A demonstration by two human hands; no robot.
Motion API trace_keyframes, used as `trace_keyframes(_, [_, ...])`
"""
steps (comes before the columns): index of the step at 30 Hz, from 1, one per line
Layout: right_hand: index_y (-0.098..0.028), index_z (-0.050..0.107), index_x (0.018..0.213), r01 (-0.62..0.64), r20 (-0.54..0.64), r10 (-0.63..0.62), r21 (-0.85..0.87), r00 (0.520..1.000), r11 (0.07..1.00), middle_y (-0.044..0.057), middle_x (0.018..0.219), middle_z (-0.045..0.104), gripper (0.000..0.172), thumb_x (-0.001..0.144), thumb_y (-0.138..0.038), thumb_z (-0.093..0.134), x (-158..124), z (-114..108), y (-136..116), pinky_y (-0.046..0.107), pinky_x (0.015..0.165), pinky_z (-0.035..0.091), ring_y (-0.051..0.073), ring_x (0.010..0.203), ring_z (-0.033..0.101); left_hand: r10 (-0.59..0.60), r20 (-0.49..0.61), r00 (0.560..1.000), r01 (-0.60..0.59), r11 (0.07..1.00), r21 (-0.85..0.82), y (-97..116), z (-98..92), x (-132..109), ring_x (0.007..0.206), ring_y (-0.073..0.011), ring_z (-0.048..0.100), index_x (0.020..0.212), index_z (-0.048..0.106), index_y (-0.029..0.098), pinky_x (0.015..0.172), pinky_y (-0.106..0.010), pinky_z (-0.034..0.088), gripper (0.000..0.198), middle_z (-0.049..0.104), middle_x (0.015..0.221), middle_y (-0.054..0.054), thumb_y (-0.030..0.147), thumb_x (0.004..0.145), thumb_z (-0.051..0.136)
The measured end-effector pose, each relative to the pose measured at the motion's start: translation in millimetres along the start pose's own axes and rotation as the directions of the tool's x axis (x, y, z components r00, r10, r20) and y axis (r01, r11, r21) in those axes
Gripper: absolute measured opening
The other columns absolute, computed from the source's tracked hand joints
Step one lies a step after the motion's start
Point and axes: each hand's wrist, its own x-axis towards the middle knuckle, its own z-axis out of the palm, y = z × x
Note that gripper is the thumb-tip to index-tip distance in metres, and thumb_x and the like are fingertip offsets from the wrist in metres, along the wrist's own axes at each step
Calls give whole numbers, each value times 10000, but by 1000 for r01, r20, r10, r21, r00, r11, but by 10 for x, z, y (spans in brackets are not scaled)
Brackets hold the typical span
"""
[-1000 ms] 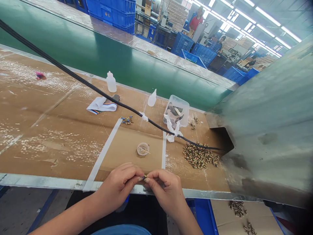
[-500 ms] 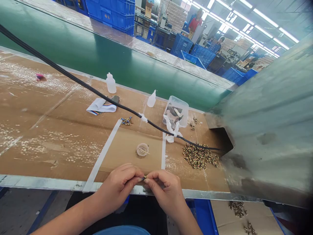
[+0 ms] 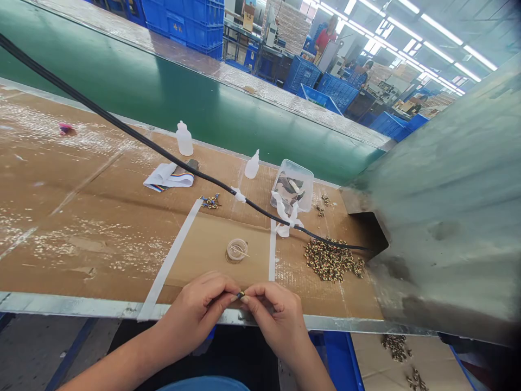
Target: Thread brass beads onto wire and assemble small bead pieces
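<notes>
My left hand and my right hand meet at the near edge of the cardboard-covered bench. Both pinch one tiny dark and yellow part between their fingertips. A small clear round dish lies just beyond the hands. To the right of it is a heap of small gold and dark parts.
A black cable with white ties crosses the bench diagonally. Two white squeeze bottles, a folded ribbon cable and a clear tub stand further back. A grey metal chute is at right, a green conveyor belt behind.
</notes>
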Motion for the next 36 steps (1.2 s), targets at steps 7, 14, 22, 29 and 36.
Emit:
trace_keyframes(7, [-215, 676, 846, 47, -37, -48, -7, 998, 999, -30, 765, 692, 93, 882, -169, 603, -24, 25, 28, 186, 650, 435, 102, 703, 619, 38, -53, 998, -37, 999, 24, 13, -19, 14, 862, -83, 632, 1048, 621, 278, 773, -155, 468, 198, 686, 934, 54, 147, 930, 529])
trace_keyframes(14, [-217, 672, 914, 191, -88, -192, -22, 977, 981, -10, 859, 723, 103, 896, -143, 601, -28, 55, 53, 175, 736, 479, 105, 795, 660, 31, -65, 997, -30, 999, 17, 18, -28, 24, 812, -76, 635, 959, 630, 264, 743, -148, 480, 160, 679, 867, 66, 130, 911, 556])
trace_keyframes(22, [-195, 691, 1010, 374, -146, -382, -85, 912, 924, 59, 1003, 724, 173, 892, -101, 605, -75, 60, 80, 184, 835, 535, 122, 927, 684, 73, -79, 994, -72, 997, 19, -18, -16, -9, 839, -81, 635, 933, 612, 243, 765, -157, 489, 157, 670, 886, 52, 108, 917, 533])
trace_keyframes(29, [-204, 701, 1045, 402, -152, -419, -129, 895, 906, 70, 1028, 728, 227, 887, -80, 596, -117, 78, 82, 201, 848, 548, 140, 934, 695, 120, -102, 988, -118, 993, 27, 5, -25, -6, 843, -94, 645, 930, 612, 233, 767, -170, 506, 153, 677, 883, 33, 104, 919, 530])
trace_keyframes(36, [-209, 698, 1035, 398, -151, -419, -150, 895, 905, 59, 1015, 733, 217, 893, -87, 589, -96, 55, 55, 203, 838, 541, 139, 912, 697, 116, -88, 989, -114, 993, 24, 8, -33, -5, 852, -86, 638, 938, 613, 238, 776, -163, 495, 172, 674, 892, 39, 92, 922, 524])
